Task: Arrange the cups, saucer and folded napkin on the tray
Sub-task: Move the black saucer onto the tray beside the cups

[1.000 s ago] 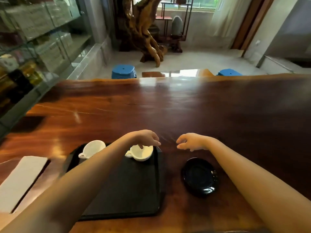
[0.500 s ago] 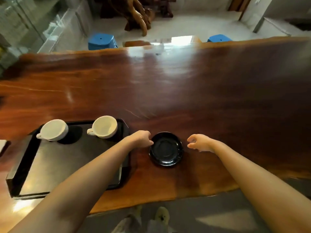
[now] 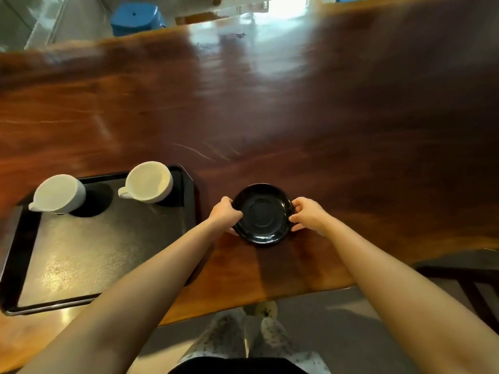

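Note:
A black saucer point(image 3: 262, 213) lies on the wooden table point(image 3: 270, 117), right of the black tray point(image 3: 24, 233). My left hand point(image 3: 225, 213) grips the saucer's left rim and my right hand point(image 3: 307, 214) grips its right rim. Two white cups stand at the tray's far edge: one point(image 3: 58, 194) at the left, the other point(image 3: 148, 182) near the far right corner, both with handles pointing left. The folded napkin is out of view.
The table's near edge runs just below the saucer, with grey floor and my legs under it. A blue stool point(image 3: 136, 17) stands beyond the far edge. A dark chair frame point(image 3: 464, 279) shows at the lower right.
My left hand left the right cup and moved to the saucer. Both hands closed in and now hold the saucer's rim. The camera tilted down and to the right.

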{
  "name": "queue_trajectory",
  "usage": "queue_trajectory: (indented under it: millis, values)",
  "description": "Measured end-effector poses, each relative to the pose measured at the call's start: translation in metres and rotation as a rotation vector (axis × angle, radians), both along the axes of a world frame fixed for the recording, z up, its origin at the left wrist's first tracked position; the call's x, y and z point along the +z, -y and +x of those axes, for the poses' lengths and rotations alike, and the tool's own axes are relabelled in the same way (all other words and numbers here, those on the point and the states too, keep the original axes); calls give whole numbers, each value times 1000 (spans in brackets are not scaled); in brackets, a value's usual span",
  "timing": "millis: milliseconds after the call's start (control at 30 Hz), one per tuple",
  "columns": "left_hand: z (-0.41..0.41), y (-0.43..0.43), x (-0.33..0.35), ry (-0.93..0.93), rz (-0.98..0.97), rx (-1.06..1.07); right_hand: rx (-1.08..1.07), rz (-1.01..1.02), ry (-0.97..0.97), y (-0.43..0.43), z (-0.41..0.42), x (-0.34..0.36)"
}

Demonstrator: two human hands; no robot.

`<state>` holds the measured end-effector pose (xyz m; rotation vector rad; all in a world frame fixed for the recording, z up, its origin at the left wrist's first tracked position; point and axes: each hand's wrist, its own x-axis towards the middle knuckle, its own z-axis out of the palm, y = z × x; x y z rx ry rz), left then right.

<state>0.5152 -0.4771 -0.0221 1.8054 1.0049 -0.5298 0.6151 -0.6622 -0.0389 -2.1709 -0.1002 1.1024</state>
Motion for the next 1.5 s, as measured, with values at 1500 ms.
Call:
queue_trajectory:
  millis: [1500]
  values:
    - [-274, -317, 79, 383, 1, 545, 322, 282, -40, -355, -184, 115]
